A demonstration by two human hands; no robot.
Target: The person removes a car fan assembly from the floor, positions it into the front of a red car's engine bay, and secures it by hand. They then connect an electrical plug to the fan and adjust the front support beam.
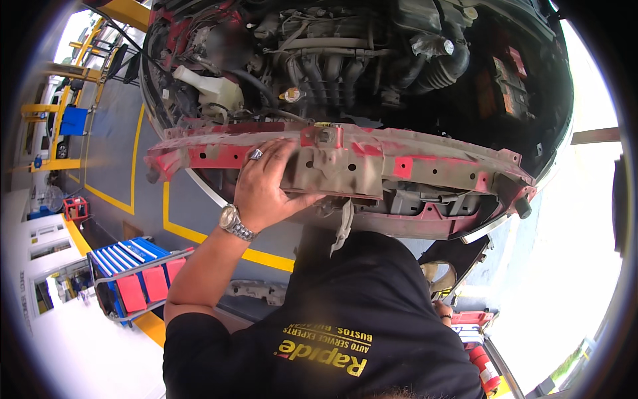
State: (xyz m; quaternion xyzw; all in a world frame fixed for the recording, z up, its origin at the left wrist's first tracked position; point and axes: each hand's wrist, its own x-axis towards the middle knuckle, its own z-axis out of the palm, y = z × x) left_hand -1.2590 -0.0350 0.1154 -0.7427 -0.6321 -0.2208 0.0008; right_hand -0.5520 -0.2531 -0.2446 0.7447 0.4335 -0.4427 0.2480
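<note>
My left hand [269,179], with a ring and a silver wristwatch, grips the dusty red-and-grey radiator support [412,149] across the car's front. Its fingers lie over the upper part and the thumb along the lower edge. Low at the right, beside my torso, my right hand [442,308] is closed at the edge of a black radiator fan shroud [455,259] with a round opening; its fingers show only in part. The shroud hangs tilted beside the bumper area. Just right of my left thumb, a pale narrow metal strip [343,228] dangles under the support.
Behind the support lies the engine [325,66], with a white reservoir [212,90] at left and a battery [512,93] at right. A blue tool cart [126,256] with red panels stands at left. Another grey part [256,290] lies on the floor; yellow lift posts [63,123] rise behind.
</note>
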